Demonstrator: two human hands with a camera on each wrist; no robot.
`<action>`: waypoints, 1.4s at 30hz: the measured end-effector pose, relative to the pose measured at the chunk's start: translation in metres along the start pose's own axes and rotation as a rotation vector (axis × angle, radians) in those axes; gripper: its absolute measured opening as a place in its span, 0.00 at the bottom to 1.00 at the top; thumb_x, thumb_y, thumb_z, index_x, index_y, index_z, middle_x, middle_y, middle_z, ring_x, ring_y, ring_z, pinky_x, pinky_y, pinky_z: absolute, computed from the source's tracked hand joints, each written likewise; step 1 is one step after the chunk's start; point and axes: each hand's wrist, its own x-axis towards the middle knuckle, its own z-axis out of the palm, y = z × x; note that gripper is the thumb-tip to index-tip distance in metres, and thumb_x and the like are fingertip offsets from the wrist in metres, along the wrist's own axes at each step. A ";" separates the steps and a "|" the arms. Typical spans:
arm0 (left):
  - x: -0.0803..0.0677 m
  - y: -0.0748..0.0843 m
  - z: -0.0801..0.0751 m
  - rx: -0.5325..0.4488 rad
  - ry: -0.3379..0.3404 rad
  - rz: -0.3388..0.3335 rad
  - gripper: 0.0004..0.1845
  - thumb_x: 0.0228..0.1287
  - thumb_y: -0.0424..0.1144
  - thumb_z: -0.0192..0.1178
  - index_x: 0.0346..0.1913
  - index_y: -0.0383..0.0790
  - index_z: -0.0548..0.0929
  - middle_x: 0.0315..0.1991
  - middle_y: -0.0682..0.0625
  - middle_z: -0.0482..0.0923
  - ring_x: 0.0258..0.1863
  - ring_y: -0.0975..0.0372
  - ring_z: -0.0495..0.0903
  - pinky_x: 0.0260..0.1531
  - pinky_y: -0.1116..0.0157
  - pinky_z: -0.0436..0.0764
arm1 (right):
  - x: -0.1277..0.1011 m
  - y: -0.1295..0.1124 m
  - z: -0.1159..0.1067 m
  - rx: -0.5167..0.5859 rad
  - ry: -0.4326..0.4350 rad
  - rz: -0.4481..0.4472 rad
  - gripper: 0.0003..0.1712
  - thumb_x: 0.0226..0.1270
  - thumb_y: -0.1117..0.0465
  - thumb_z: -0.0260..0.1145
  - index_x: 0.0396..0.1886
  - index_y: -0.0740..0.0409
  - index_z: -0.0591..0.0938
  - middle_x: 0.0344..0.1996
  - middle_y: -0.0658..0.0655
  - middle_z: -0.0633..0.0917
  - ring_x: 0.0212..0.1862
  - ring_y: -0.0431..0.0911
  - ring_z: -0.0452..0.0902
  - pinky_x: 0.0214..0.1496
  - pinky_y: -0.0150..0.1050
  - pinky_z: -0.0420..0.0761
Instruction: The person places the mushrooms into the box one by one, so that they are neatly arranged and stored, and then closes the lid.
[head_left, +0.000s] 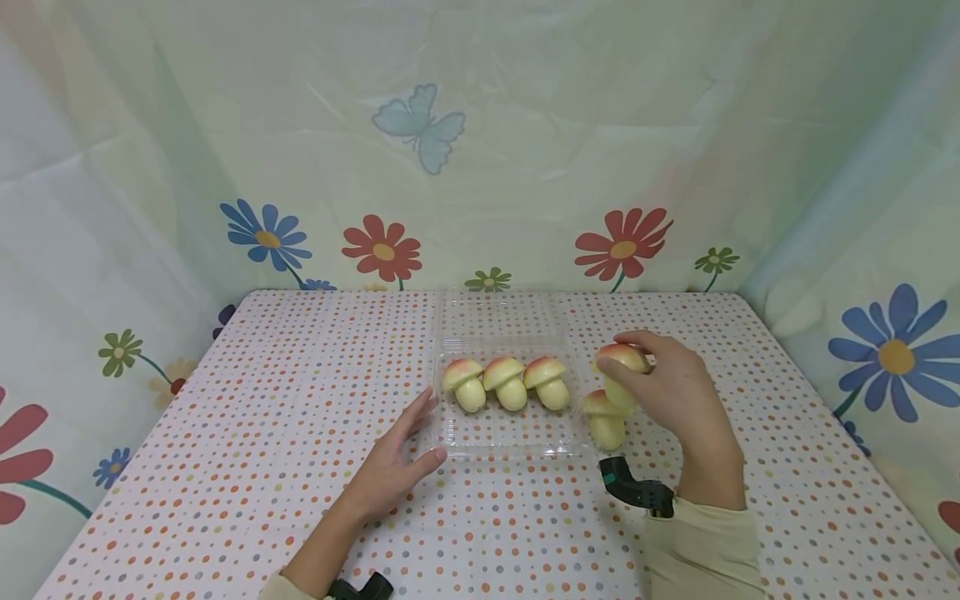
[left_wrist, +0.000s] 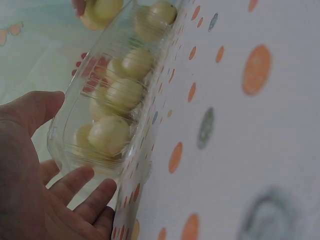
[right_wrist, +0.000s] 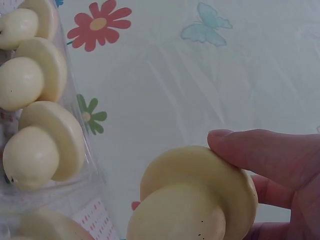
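Mushrooms, toy ones with reddish caps and pale stems, filled the scene. The right hand (head_left: 678, 392) held one toy mushroom (head_left: 622, 372) above the worktop (head_left: 300, 400), just right of a clear plastic tray (head_left: 510, 437); its grip was clamped on the cap, thumb and fingers curled round it, as the right wrist view showed with a fingertip (right_wrist: 225, 137) pressed on the cap's rim. Directly below the held piece stood another mushroom (head_left: 604, 419) on the worktop, just outside the tray's right wall. Inside the tray three mushrooms (head_left: 507, 383) lay in a row along the far side, close together. The left hand (head_left: 393, 467) rested on the worktop at the tray's near left corner, fingers straight and spread, grip apart, fingertips (left_wrist: 80, 177) touching the tray's wall. The tray's lid (head_left: 501, 315) lay open behind it. A dotted cloth covered the worktop, and a flowered backdrop (head_left: 420, 133) with a butterfly rose behind and at both sides.
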 end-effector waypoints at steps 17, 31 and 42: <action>0.000 0.000 0.000 0.001 0.002 -0.004 0.45 0.72 0.45 0.65 0.84 0.58 0.52 0.81 0.53 0.60 0.80 0.48 0.61 0.77 0.35 0.54 | 0.002 -0.017 0.016 0.010 -0.032 -0.027 0.35 0.72 0.43 0.67 0.70 0.59 0.76 0.65 0.70 0.78 0.67 0.67 0.72 0.62 0.67 0.75; 0.001 0.000 0.000 0.017 0.003 -0.003 0.45 0.72 0.45 0.65 0.84 0.58 0.52 0.82 0.52 0.59 0.80 0.47 0.60 0.78 0.37 0.54 | 0.005 -0.034 0.035 0.016 -0.017 -0.157 0.30 0.71 0.49 0.69 0.66 0.61 0.80 0.63 0.69 0.80 0.64 0.65 0.76 0.63 0.64 0.76; 0.001 0.000 -0.001 0.003 -0.003 -0.002 0.45 0.72 0.45 0.65 0.84 0.59 0.51 0.82 0.52 0.59 0.80 0.47 0.60 0.78 0.37 0.53 | 0.005 -0.049 0.055 -0.018 -0.031 -0.202 0.29 0.69 0.47 0.70 0.63 0.58 0.83 0.53 0.63 0.84 0.48 0.56 0.81 0.47 0.53 0.81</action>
